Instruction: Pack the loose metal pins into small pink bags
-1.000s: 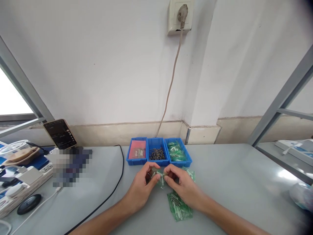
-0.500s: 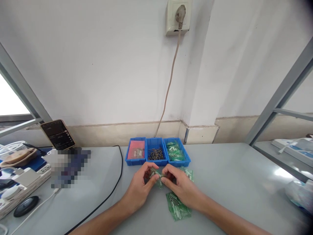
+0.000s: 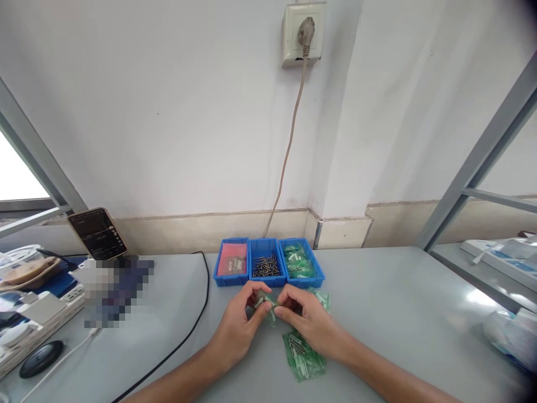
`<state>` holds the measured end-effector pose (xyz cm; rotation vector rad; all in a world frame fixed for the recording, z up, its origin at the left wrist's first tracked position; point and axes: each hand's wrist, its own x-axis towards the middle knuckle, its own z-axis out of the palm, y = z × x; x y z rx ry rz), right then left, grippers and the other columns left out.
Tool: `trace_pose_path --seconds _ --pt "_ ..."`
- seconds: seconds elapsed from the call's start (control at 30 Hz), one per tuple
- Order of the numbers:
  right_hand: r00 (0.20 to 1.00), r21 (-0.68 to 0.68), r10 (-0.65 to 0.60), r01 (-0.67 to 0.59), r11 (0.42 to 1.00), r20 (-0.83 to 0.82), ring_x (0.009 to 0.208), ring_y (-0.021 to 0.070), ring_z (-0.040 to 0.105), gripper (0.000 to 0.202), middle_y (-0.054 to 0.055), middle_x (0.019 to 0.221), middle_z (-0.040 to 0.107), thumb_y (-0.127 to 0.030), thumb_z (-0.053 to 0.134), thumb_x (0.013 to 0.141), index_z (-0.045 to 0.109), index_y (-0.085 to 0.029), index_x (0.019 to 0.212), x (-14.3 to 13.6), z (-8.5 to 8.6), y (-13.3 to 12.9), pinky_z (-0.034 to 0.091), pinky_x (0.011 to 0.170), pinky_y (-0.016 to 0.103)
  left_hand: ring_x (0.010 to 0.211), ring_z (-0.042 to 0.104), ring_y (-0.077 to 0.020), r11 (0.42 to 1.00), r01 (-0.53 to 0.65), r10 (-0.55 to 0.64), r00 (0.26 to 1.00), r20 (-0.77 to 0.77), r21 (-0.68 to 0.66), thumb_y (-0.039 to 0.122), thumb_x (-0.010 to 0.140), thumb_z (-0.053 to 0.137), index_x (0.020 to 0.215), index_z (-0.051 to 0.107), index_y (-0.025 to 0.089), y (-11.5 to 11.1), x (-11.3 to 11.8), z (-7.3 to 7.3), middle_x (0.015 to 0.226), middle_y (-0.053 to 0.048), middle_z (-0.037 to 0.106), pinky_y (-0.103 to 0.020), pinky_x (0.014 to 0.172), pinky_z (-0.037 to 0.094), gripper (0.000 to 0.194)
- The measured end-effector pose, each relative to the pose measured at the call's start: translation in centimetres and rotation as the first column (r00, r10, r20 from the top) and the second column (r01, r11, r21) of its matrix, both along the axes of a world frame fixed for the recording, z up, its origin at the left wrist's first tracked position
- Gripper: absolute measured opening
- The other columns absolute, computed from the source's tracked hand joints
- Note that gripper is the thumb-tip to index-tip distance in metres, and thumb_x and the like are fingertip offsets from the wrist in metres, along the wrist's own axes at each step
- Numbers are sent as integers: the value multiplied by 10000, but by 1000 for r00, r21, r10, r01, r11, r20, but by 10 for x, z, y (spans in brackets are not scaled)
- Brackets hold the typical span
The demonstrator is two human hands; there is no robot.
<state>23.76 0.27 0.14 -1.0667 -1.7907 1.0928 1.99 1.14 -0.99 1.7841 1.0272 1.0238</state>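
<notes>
Both my left hand (image 3: 241, 319) and my right hand (image 3: 304, 319) pinch a small green plastic bag (image 3: 271, 318) between thumb and fingers, just in front of the bins. Pale pieces show through its film; much of it is hidden by my fingers. Below my right hand lies another green bag (image 3: 302, 358) with screws and white plugs inside. A further green bag (image 3: 323, 299) is partly covered by my right hand. The middle blue bin (image 3: 265, 246) holds loose screws (image 3: 266, 267). Green bags (image 3: 298, 262) fill the right blue bin (image 3: 319, 275).
The left blue bin (image 3: 217, 271) contains a pink bag (image 3: 233, 258). A black cable (image 3: 184, 336) crosses the table to its left. Farther left are a phone (image 3: 97, 234), a black mouse (image 3: 41, 359) and a power strip (image 3: 62, 305). Metal frame posts (image 3: 465, 179) stand at the right.
The whole view has shifted slightly. My hands stay together on the same green bag, with hardly any movement of the fingers.
</notes>
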Motion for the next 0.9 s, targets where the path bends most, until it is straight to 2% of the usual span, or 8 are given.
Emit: trace_pose_path --seconds 0.13,0.27,0.43,0.6,0.77,0.9 --pt "999 -8 9 -9 1000 50 753 163 516 162 -43 813 563 -324 674 1009 568 -232 927 -2 6 -4 402 699 281 927 591 -214 999 -36 36 999 10 8 487 1050 617 1213 634 236 -1 1 2 1007 -29 652 -321 831 466 299" --pt "996 0 19 -19 1000 82 757 164 508 199 -42 804 547 -284 657 1002 526 -231 862 -2 9 -6 398 702 282 997 628 -229 997 -72 72 997 21 11 493 1061 600 1256 603 242 -1 2 2 1069 -43 679 -338 879 488 317" --pt "1000 -11 16 -15 1000 25 757 162 489 159 -49 801 503 -274 596 1027 517 -241 892 0 8 -4 390 693 271 1015 644 -229 999 -43 43 999 26 18 469 1063 602 1257 602 245 -1 2 2 1138 -57 689 -347 885 510 296" --pt "998 13 3 -4 1000 59 747 162 497 136 -41 812 534 -286 579 1031 556 -235 907 -2 10 -4 392 689 277 1066 648 -239 1000 -25 24 999 29 17 426 1058 612 1258 607 241 -1 2 2 1153 -64 689 -362 923 523 272" --pt "991 56 -19 12 998 134 732 157 462 191 -43 802 501 -222 575 996 486 -235 827 -5 12 -4 359 665 276 1078 651 -238 999 -1 -1 998 68 33 410 1046 631 1227 614 229 -1 3 4 1155 -70 681 -369 960 525 256" --pt "993 68 -35 28 997 109 732 155 439 212 -47 787 455 -158 549 958 437 -236 796 -3 10 -3 344 657 274 1028 655 -226 998 44 -45 997 59 33 390 1049 630 1168 630 221 -1 3 7 1115 -64 690 -367 951 522 206"
